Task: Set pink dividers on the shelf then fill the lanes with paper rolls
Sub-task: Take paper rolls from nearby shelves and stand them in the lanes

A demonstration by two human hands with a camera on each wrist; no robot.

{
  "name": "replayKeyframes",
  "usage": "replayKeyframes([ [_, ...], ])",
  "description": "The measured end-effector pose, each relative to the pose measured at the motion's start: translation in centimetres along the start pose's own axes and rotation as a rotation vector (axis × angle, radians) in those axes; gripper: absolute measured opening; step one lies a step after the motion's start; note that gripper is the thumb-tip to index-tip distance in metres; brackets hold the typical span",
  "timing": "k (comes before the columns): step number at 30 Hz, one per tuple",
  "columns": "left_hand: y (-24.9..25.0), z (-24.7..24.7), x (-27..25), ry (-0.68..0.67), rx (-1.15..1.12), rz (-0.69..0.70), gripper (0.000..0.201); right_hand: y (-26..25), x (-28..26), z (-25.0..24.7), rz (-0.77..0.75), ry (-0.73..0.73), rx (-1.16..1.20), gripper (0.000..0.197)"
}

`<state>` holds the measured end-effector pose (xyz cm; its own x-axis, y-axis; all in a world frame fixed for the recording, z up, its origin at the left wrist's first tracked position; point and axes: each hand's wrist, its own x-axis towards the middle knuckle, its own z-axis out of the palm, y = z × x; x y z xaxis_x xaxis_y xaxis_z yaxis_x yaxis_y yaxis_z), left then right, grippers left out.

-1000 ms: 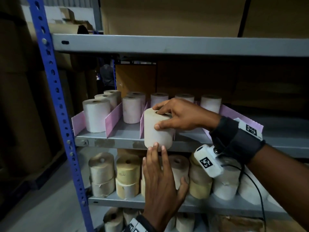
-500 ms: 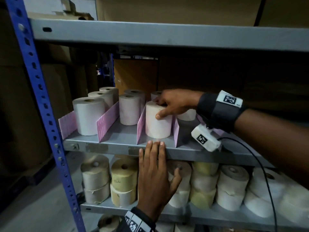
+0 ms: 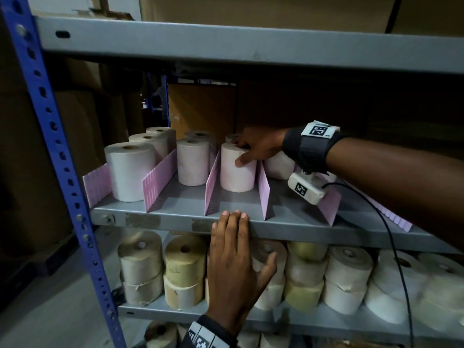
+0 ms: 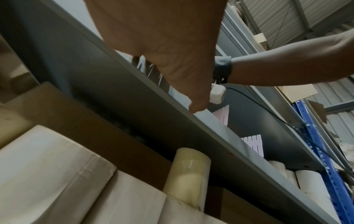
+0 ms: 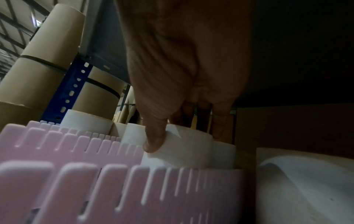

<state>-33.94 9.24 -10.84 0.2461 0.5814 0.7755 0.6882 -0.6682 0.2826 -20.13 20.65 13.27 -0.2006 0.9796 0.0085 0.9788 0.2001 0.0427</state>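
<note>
The grey shelf (image 3: 288, 223) is fitted with pink dividers (image 3: 263, 190) forming lanes. A paper roll (image 3: 237, 170) is stood upright, core axis vertical, in the third lane from the left. It is gripped by the right hand (image 3: 258, 149), thumb on its side, fingers over its top. The left hand (image 3: 234, 270) is laid flat, fingers together, against the shelf's front edge.

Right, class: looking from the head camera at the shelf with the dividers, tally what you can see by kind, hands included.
Pink dividers: 6
Paper rolls: 8 showing; the arm may hide more
Hands: 2, left hand and right hand
Total: 16
</note>
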Motion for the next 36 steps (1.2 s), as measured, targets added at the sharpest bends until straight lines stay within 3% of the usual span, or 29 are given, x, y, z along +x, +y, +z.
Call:
replayKeyframes([
  [2, 0.0, 0.0, 0.0, -0.011, 0.009, 0.002, 0.087, 0.2, 0.4, 0.0, -0.006, 0.012, -0.007, 0.026],
  [11, -0.6, 0.6, -0.2, -0.021, 0.007, 0.032, 0.093, 0.4, 0.9, -0.3, 0.001, 0.0, -0.12, 0.038],
  [20, -1.1, -2.4, 0.5, -0.23, 0.024, 0.071, 0.103, -0.4, -2.3, -0.6, 0.074, 0.002, -0.068, 0.048],
  [24, -1.1, -5.0, 0.9, -0.365, 0.014, 0.076, 0.1, -0.8, -8.2, -1.6, 0.033, 0.161, -0.082, 0.043],
  [27, -0.2, -7.3, 0.6, -0.388, -0.068, 0.055, 0.095, -1.0, -13.7, -1.1, -0.001, 0.302, -0.066, 0.049],
  [32, 3.2, -10.0, -2.1, -0.276, -0.288, 0.04, 0.083, -2.0, -24.1, 2.4, 0.083, 0.482, -0.016, 0.067],
  [36, 6.7, -10.6, -4.7, -0.218, -0.464, 0.023, 0.072, -2.2, -32.7, 6.6, 0.224, 0.531, 0.092, 0.056],
])
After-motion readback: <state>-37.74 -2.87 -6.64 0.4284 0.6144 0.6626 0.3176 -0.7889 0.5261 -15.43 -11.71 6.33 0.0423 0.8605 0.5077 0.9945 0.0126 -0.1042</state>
